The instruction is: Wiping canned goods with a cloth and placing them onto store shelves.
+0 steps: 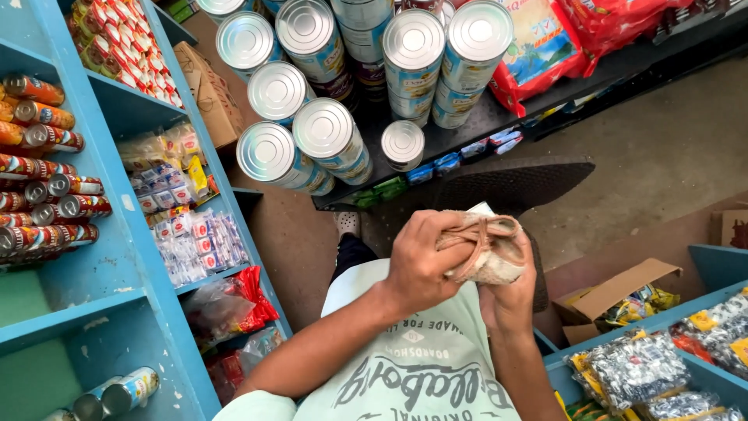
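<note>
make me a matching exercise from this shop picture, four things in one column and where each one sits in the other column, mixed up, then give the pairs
Things
1. small woven pouch
2. large silver-topped cans
3. open cardboard box
4. small cans lying on their sides

Places
A. stacked on the low black shelf ahead
B. on the blue shelves at the far left
C. between the left hand and the right hand
D. on the floor at the right, beside the blue bins

Pairs: 1-C, 2-A, 3-D, 4-B
</note>
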